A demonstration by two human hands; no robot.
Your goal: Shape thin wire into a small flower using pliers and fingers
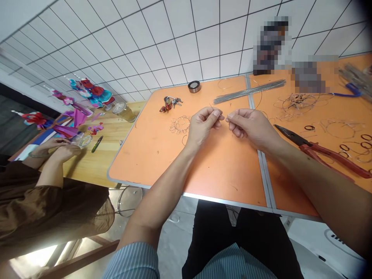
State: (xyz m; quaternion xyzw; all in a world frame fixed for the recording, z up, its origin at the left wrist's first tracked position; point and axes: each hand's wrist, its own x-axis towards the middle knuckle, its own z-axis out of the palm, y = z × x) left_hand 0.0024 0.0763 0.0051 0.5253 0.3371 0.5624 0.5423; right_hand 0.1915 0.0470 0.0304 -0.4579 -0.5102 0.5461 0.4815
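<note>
My left hand [205, 122] and my right hand [250, 126] are held close together over the orange table, with a small gap between their fingertips. Each pinches thumb against forefinger on a thin wire [224, 118], of which little shows. Left of my left hand lies a wire ring [180, 124] bent into small loops like petals. Straight metal wires [250, 92] lie in a bundle beyond my hands. Near my right forearm are red-handled pliers [310, 147], jaws pointing toward my hands.
A roll of tape [194, 86] and a bunch of keys [171, 104] sit toward the back. Tangled wire [299, 102] and several dark rings [309, 128] are at right. On the left, another person's hands [65, 152] work at a wooden table [116, 133] beside a cup [124, 112].
</note>
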